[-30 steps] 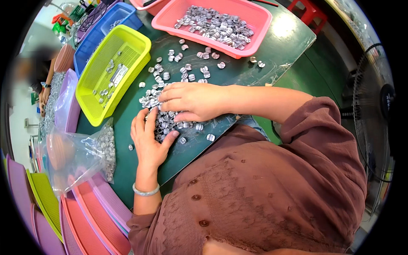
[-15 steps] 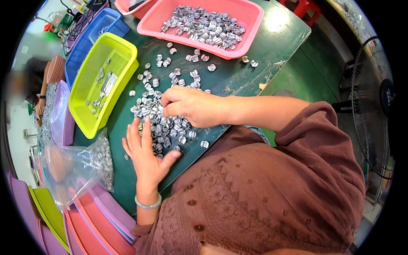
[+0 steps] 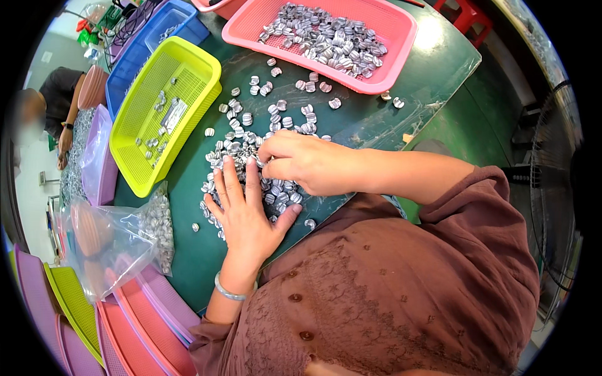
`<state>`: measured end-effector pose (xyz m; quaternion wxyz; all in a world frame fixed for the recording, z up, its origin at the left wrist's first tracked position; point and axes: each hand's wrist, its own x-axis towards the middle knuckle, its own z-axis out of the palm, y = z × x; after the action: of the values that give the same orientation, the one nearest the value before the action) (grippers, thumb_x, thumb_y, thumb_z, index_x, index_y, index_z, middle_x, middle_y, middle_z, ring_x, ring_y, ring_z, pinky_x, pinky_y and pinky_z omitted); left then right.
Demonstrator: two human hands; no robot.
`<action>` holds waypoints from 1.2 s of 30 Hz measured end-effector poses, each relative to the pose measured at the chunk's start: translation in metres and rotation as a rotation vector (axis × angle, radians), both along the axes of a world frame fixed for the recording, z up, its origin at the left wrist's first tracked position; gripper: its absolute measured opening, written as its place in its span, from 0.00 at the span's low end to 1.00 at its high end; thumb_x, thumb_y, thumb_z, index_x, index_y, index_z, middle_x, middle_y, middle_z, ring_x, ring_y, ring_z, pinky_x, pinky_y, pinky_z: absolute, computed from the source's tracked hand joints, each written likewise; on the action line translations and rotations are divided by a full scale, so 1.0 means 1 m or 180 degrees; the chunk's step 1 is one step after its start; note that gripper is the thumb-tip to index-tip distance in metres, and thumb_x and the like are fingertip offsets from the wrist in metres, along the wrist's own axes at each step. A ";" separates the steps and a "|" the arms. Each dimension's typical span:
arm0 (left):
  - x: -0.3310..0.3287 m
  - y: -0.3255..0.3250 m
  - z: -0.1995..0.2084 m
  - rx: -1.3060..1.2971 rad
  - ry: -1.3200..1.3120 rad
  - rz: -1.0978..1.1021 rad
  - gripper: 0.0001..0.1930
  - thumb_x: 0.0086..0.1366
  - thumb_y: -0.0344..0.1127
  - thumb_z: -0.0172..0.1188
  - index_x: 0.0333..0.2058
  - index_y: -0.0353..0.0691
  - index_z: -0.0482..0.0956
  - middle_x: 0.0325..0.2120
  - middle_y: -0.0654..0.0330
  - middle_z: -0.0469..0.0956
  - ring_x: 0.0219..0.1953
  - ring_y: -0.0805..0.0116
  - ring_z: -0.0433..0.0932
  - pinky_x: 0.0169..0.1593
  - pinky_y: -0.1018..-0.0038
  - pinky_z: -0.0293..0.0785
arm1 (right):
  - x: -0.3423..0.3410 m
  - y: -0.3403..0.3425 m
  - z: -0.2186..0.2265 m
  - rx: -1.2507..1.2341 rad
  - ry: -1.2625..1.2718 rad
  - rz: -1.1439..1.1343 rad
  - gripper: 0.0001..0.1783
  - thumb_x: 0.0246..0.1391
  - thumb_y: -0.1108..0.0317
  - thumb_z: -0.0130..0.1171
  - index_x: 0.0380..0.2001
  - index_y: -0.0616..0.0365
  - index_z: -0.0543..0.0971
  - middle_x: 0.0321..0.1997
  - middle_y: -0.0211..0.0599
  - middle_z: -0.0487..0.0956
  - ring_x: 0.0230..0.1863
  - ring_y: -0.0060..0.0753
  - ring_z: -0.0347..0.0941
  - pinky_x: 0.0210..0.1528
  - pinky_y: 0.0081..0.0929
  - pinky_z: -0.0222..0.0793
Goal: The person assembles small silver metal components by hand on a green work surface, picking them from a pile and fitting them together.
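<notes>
A pile of small curved silvery metal pieces (image 3: 285,192) lies on the green table in front of me. My left hand (image 3: 248,219) rests over the near-left part of the pile, fingers spread and thumb out to the side. Close to its fingertips, my right hand (image 3: 313,166) reaches in from the right with its fingers bent and pressed together low over the pieces. Whatever those fingers hold, if anything, is hidden. Several loose metal pieces (image 3: 274,109) are scattered beyond the hands.
A pink basket (image 3: 401,47) of metal pieces stands at the far side. Left of the pile are a lime-green basket (image 3: 210,78), a blue bin (image 3: 191,34) and a clear bag (image 3: 160,232) of pieces. Stacked baskets (image 3: 150,313) fill the lower left. Another person's hand (image 3: 64,144) shows far left.
My left hand has moved further over the pile, nearer to my right hand. My right hand stays bent low at the pieces. The whole view has shifted a little.
</notes>
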<state>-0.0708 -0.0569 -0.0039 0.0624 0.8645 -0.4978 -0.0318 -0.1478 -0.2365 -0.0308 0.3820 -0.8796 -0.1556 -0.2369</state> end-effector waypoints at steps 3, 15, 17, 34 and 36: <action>0.006 0.005 -0.001 -0.0179 0.0057 -0.0066 0.48 0.47 0.55 0.67 0.64 0.41 0.56 0.65 0.43 0.47 0.66 0.40 0.46 0.63 0.43 0.40 | -0.002 0.000 -0.001 -0.0004 0.0009 0.0086 0.15 0.36 0.84 0.54 0.33 0.66 0.76 0.46 0.49 0.69 0.47 0.50 0.68 0.48 0.38 0.67; -0.008 0.004 0.005 -0.0080 0.0063 -0.0321 0.59 0.40 0.70 0.64 0.63 0.34 0.54 0.65 0.43 0.48 0.68 0.42 0.43 0.65 0.44 0.30 | -0.003 0.000 0.000 0.0101 -0.0140 -0.0150 0.15 0.40 0.84 0.54 0.36 0.67 0.76 0.50 0.49 0.69 0.48 0.49 0.69 0.49 0.36 0.68; -0.012 0.001 0.001 -0.0058 0.0152 -0.0350 0.62 0.39 0.70 0.64 0.64 0.33 0.49 0.65 0.43 0.47 0.68 0.42 0.41 0.65 0.43 0.28 | -0.003 -0.001 0.002 0.0031 -0.0055 -0.0136 0.15 0.40 0.84 0.55 0.36 0.66 0.76 0.50 0.48 0.70 0.47 0.48 0.69 0.48 0.36 0.69; 0.004 0.007 0.007 -0.0197 0.0152 -0.0334 0.50 0.50 0.64 0.61 0.64 0.38 0.55 0.66 0.43 0.47 0.67 0.41 0.43 0.64 0.43 0.30 | -0.009 -0.003 -0.001 -0.0131 -0.0078 -0.0383 0.13 0.39 0.81 0.54 0.33 0.64 0.78 0.47 0.46 0.73 0.49 0.48 0.68 0.50 0.38 0.67; -0.004 0.007 0.007 -0.0225 0.0226 -0.0547 0.57 0.43 0.72 0.61 0.64 0.38 0.55 0.65 0.41 0.48 0.68 0.40 0.43 0.64 0.42 0.29 | -0.008 -0.005 0.001 -0.0087 -0.0187 -0.0442 0.13 0.38 0.82 0.54 0.32 0.64 0.78 0.48 0.48 0.72 0.49 0.50 0.68 0.50 0.38 0.68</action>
<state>-0.0744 -0.0498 0.0027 0.1075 0.8141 -0.5685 -0.0501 -0.1553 -0.2414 -0.0303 0.3478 -0.8861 -0.1087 -0.2863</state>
